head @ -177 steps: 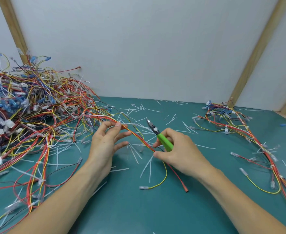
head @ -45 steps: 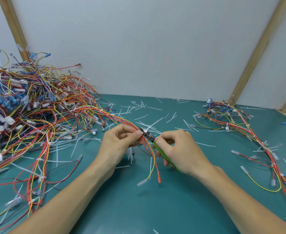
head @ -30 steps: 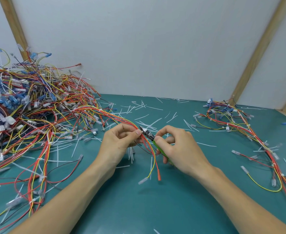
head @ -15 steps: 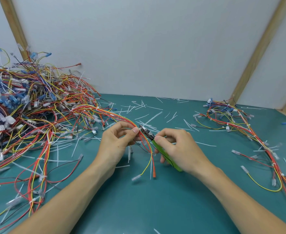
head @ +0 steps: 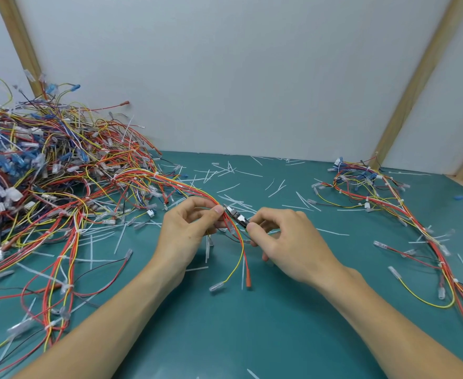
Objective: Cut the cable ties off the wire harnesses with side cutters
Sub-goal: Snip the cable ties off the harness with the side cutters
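Note:
My left hand (head: pixel 188 231) pinches a red, orange and yellow wire harness (head: pixel 186 188) between thumb and fingers above the teal table. My right hand (head: pixel 285 239) grips the side cutters (head: pixel 237 216); their green handles are hidden inside the fist. The metal jaws point up-left and sit against the wires right beside my left fingertips. Below the hands the harness ends hang down, a yellow wire and a red lead (head: pixel 248 272) with capped terminals. Whether a cable tie lies between the jaws is hidden.
A big tangled heap of harnesses (head: pixel 41 173) fills the left side of the table (head: pixel 252 329). A smaller spread of harnesses (head: pixel 388 203) lies at the right. Cut white tie pieces (head: pixel 233 187) are scattered across the middle and back, near the white wall.
The right hand closed tighter round the cutters, hiding the green handles that showed half a second ago. The hanging wire ends swung slightly. The left hand kept its pinch on the harness.

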`<act>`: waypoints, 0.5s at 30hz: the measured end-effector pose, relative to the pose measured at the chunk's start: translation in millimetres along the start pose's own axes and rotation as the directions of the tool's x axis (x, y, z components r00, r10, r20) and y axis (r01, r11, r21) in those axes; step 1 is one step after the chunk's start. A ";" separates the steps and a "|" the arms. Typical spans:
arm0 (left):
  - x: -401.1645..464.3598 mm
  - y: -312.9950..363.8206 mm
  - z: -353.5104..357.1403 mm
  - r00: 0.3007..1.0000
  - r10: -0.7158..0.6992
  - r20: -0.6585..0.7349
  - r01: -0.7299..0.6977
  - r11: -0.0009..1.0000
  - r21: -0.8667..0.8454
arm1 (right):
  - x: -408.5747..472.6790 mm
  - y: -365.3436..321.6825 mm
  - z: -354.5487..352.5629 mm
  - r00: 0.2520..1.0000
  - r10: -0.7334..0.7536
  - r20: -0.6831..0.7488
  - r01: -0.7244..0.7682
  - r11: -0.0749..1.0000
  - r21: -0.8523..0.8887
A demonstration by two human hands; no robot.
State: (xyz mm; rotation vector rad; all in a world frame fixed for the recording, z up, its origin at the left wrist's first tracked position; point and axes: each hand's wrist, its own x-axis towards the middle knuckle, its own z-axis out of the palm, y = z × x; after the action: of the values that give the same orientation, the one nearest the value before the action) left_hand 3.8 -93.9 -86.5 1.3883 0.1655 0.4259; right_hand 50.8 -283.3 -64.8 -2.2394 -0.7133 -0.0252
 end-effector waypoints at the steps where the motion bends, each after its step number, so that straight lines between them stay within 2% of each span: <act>1: 0.1 -0.1 0.0 1.000 0.000 -0.002 0.000 1.000 0.005 | -0.2 -0.7 0.1 1.000 -0.005 -0.010 0.005 1.000 -0.004; 9: -0.2 -0.1 0.5 1.000 0.004 0.000 -0.004 1.000 -0.002 | 0.2 -2.3 0.5 1.000 -0.016 -0.024 0.015 0.998 -0.062; 13: -0.1 -0.1 1.1 1.000 -0.006 -0.005 0.006 1.000 0.020 | 1.2 -3.5 -0.6 0.997 -0.026 -0.070 0.012 0.979 -0.203; 15: -0.2 -0.3 1.0 1.000 -0.004 -0.011 0.004 1.000 0.024 | 1.4 -3.6 -0.2 0.997 -0.024 -0.074 0.007 0.975 -0.221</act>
State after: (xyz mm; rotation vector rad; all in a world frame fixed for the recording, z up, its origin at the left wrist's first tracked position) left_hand 4.0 -94.9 -86.6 1.4092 0.1823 0.4294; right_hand 50.2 -280.7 -62.0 -2.4288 -0.7161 -0.2063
